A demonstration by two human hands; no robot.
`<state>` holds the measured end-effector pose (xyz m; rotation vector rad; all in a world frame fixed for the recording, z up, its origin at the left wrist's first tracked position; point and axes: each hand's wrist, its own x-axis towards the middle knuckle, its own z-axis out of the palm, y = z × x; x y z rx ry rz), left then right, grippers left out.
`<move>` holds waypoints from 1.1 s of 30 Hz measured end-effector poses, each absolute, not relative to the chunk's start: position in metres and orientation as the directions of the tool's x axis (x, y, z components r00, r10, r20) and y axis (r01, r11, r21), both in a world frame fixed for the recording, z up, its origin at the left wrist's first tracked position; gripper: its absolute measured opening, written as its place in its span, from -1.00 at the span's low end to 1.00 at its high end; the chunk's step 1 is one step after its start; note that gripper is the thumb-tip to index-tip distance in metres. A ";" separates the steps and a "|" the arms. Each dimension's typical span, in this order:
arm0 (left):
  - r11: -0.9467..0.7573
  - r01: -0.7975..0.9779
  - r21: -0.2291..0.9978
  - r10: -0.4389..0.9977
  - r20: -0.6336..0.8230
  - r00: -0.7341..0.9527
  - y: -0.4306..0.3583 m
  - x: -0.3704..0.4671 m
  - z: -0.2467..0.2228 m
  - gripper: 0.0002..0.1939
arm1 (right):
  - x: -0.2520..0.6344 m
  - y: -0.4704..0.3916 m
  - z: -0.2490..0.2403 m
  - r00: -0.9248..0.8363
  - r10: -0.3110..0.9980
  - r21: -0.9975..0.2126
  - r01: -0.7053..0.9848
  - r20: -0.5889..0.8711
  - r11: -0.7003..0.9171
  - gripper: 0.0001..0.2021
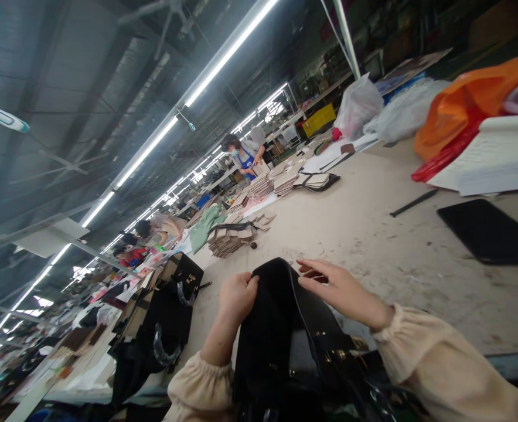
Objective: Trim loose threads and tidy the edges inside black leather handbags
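A black handbag (pixel 265 328) with gold-coloured metal fittings stands at the bottom middle, its upper edge bent into an arch. My left hand (pixel 237 299) is closed on the left side of that edge, thumb and fingers pinching the black material. On the other side my right hand (pixel 333 287) has its fingers stretched out and a little apart, close to the bag's right edge; whether the fingertips touch it I cannot tell. The lower part of the bag runs out of view, and dark shadow hides its inside.
Black bags (pixel 166 316) with plastic-wrapped handles stand at the left. Stacked tan pieces (pixel 230 237) lie ahead. To the right are a black tablet-like slab (pixel 490 231), a dark thin tool (pixel 412 203), white papers (pixel 496 155) and an orange bag (pixel 465 105). A person (pixel 244 157) works farther back.
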<state>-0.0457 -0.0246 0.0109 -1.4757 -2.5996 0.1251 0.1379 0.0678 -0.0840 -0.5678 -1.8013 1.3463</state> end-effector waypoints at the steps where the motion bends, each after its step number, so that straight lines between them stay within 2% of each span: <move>1: 0.511 0.849 -0.138 0.860 0.092 -0.502 -0.025 -0.047 0.010 -0.63 | 0.137 0.066 -0.086 -0.582 0.739 -0.931 -0.093 0.339 0.353 -0.57; 4: 0.495 0.863 -0.106 0.869 0.097 -0.486 -0.025 -0.050 0.010 -0.63 | 0.136 0.063 -0.091 -0.595 0.724 -0.916 -0.054 0.350 0.399 -0.56; 9: 0.441 0.897 -0.018 0.896 0.067 -0.439 -0.030 -0.056 0.011 -0.66 | 0.139 0.064 -0.089 -0.598 0.733 -0.922 -0.028 0.324 0.385 -0.53; 11: 0.399 0.912 0.100 0.912 0.059 -0.405 -0.033 -0.057 0.009 -0.67 | 0.140 0.066 -0.088 -0.599 0.737 -0.925 -0.018 0.314 0.379 -0.53; 14: 0.296 0.873 0.386 0.933 0.077 -0.351 -0.032 -0.059 0.005 -0.66 | 0.141 0.067 -0.088 -0.610 0.731 -0.927 -0.017 0.306 0.374 -0.53; 16: 0.268 0.840 0.472 0.936 0.081 -0.344 -0.028 -0.062 0.003 -0.66 | 0.140 0.067 -0.090 -0.617 0.727 -0.929 -0.019 0.302 0.370 -0.53; 24: 0.277 0.889 0.366 0.932 0.123 -0.341 -0.011 -0.070 0.000 -0.79 | 0.134 0.069 -0.098 -0.615 0.710 -0.912 -0.035 0.342 0.409 -0.55; 30: 0.260 0.926 0.273 0.929 0.192 -0.317 -0.011 -0.065 -0.001 -0.81 | 0.134 0.070 -0.099 -0.611 0.711 -0.911 -0.039 0.347 0.411 -0.53; 33: 0.246 0.937 0.250 0.940 0.173 -0.293 -0.012 -0.064 0.003 -0.83 | 0.136 0.070 -0.098 -0.618 0.703 -0.911 -0.049 0.350 0.410 -0.53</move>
